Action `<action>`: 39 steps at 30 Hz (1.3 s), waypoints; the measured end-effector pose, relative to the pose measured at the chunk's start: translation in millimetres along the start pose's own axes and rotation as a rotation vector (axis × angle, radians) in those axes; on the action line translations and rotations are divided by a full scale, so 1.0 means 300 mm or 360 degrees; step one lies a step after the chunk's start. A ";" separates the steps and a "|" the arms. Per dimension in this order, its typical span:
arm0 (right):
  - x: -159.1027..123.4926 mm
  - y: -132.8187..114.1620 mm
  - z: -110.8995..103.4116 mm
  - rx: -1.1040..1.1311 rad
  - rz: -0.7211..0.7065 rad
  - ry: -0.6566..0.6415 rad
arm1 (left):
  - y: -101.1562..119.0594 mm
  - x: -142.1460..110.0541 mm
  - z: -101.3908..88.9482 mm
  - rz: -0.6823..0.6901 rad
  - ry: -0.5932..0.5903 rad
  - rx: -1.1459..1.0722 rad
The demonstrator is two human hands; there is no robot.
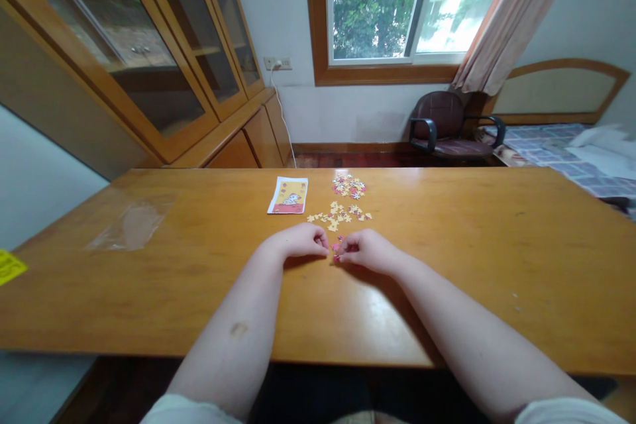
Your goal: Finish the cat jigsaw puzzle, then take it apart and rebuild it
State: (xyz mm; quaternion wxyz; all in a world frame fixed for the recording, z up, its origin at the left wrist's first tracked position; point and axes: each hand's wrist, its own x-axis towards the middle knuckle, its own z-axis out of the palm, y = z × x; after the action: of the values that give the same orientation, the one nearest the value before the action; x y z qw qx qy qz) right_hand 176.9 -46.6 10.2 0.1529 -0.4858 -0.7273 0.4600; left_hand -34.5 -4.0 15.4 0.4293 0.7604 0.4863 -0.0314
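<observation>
Pink jigsaw puzzle pieces (336, 247) lie on the table in the narrow gap between my two hands. My left hand (304, 240) rests at their left edge with thumb and fingers pressed together; whatever is in that pinch, if anything, is too small to make out. From the other side, my right hand (368, 251) pinches a small pink puzzle piece (338, 258) at its fingertips. Just beyond the hands is a loose spread of yellow puzzle pieces (335, 213). Farther back sits a mixed heap of puzzle pieces (349, 186).
A picture card (289, 197) showing a white animal on yellow and pink lies behind my left hand. On the left of the wooden table (467, 265) is a clear plastic bag (134, 225). A glass-fronted cabinet (209, 112) and an armchair (442, 122) stand past the table.
</observation>
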 end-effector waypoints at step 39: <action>-0.005 0.051 -0.122 -0.0647 -0.0139 -0.0234 | 0.017 0.007 0.011 -0.0040 0.0100 0.0229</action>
State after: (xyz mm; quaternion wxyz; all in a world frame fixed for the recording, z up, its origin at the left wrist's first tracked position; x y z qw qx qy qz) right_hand 210.7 -27.2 17.3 0.0182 -0.4400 -0.8346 0.3310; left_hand -28.1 -5.5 15.6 0.3578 0.7837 0.5055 -0.0479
